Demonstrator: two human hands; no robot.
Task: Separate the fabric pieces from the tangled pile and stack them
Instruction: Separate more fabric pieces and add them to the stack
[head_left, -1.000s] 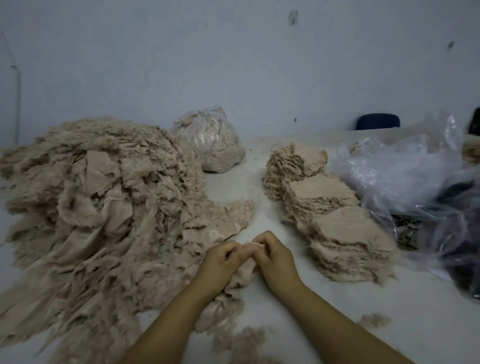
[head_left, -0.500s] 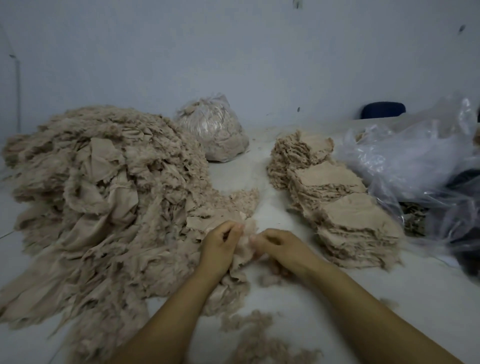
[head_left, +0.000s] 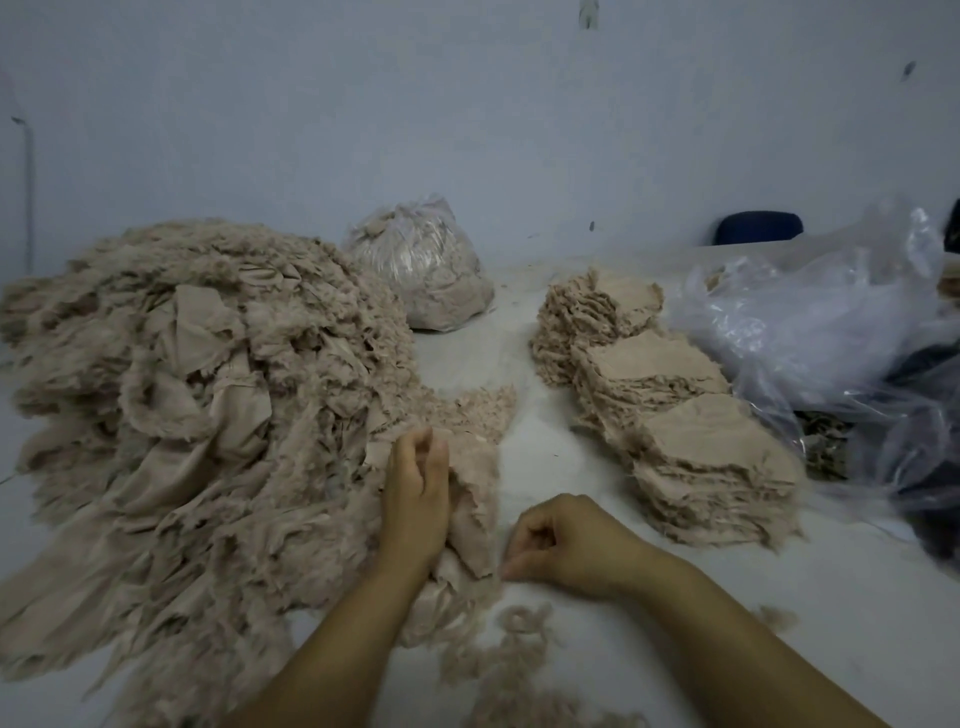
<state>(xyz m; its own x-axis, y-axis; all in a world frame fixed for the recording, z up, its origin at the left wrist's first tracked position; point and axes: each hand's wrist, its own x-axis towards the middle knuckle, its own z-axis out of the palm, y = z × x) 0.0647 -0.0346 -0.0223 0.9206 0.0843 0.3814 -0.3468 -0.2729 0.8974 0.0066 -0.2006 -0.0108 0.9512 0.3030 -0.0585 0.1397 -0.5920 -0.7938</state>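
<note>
At the near edge of the white table (head_left: 519, 343), both forearms come in from the bottom. The left hand (head_left: 415, 499) sits knuckles-up against the right fringe of the big tangled pile (head_left: 197, 405), fingers curled and bunched together around a frayed beige fabric piece (head_left: 475, 499) that hangs down beside its palm. The right hand (head_left: 563, 540) rests just to the right of that piece, low on the table, fingers curled in with thumb and fingertips pinched together at the tip. Can't really tell if there's a thread or scrap between them, it's too small and blurry.

The tangled pile takes up the whole left half, and its left and near ends run out of the shot. Over on the right, well apart from the hands, there's a row of three stacks of sorted pieces (head_left: 670, 415), each one overlapping the next going away from me. Loose fluffy lint (head_left: 519, 670) lies on the table between the forearms.

At the far side, a tied clear bag of scraps (head_left: 421, 270). On the right, crumpled clear plastic bags (head_left: 810, 332) cover something dark I can't make out, and a blue chair back (head_left: 758, 227) pokes up behind the table edge.
</note>
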